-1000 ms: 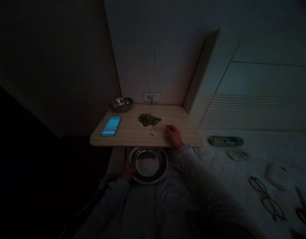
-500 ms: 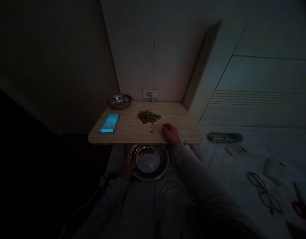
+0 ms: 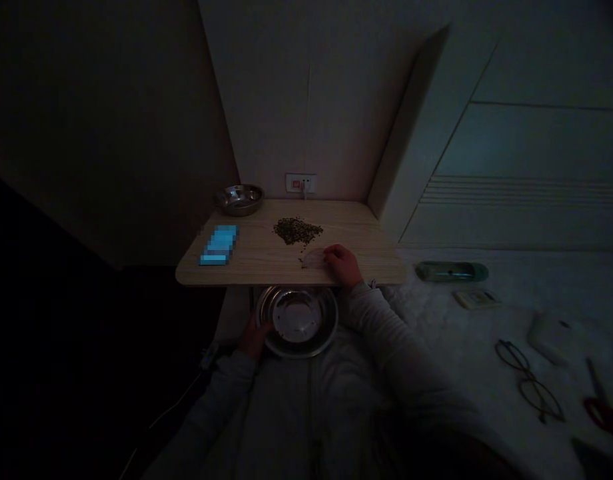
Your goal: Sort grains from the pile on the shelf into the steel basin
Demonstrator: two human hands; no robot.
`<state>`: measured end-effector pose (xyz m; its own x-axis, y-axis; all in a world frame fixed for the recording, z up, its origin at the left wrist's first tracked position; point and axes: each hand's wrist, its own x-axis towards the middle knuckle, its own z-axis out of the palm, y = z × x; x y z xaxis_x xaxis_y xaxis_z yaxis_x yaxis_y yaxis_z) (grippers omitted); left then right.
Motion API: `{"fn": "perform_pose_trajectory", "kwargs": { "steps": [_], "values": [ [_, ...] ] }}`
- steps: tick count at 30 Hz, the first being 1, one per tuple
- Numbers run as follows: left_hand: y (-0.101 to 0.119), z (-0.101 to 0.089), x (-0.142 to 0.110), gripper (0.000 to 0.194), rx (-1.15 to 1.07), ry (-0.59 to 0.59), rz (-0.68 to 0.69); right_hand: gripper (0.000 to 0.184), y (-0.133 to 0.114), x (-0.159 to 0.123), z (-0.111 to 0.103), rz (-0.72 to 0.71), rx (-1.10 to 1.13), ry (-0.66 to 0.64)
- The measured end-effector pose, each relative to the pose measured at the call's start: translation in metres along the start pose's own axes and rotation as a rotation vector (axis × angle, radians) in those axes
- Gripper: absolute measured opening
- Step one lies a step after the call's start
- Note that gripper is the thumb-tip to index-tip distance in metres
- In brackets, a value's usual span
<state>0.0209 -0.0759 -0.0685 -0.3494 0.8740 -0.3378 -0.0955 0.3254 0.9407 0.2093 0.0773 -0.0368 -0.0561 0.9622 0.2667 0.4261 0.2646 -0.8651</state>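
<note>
My left hand (image 3: 254, 337) grips the left rim of a shiny metal basin (image 3: 328, 340), thumb over the edge. The basin sits at my lap, just below the front edge of the wooden table (image 3: 246, 270). A few specks lie inside it. My right hand (image 3: 342, 265) rests over the table's front part, fingertips pinched on a thin, clear, rounded piece that looks like plastic (image 3: 314, 259). A few small dark grains lie at that piece's left edge. Behind it spreads a pile of greenish-dark grains (image 3: 296, 231); their kind is hard to tell in the dim light.
A second metal bowl (image 3: 240, 201) stands at the table's back left, near a lit, blurred-out phone-like screen (image 3: 219, 245). A wall socket (image 3: 301, 183) is behind. On the white bed lie a green bottle-like object (image 3: 451, 271), glasses (image 3: 529, 381) and red-handled scissors (image 3: 604, 413).
The view has tilted slightly, so the table and basin sit a little higher in the picture. The clear piece has shifted slightly towards the table's front edge. Both hands keep their holds.
</note>
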Motion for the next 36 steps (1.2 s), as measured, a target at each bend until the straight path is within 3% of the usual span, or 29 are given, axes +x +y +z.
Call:
{"fn": "perform_pose_trajectory", "kwargs": {
  "steps": [25, 32, 36],
  "values": [
    [-0.0042, -0.0019, 0.0033, 0.041, 0.021, -0.004, 0.071, 0.016, -0.002, -0.0034, -0.0032, -0.012, 0.069, -0.081],
    [-0.0025, -0.0011, 0.0023, 0.04, -0.032, 0.019, -0.005, 0.016, 0.0009, -0.0026, -0.0018, -0.007, 0.048, -0.116],
    [0.0025, -0.0013, 0.0027, 0.05, -0.027, 0.008, -0.071, 0.017, -0.0012, -0.0046, -0.0015, 0.017, 0.1, -0.18]
  ]
}}
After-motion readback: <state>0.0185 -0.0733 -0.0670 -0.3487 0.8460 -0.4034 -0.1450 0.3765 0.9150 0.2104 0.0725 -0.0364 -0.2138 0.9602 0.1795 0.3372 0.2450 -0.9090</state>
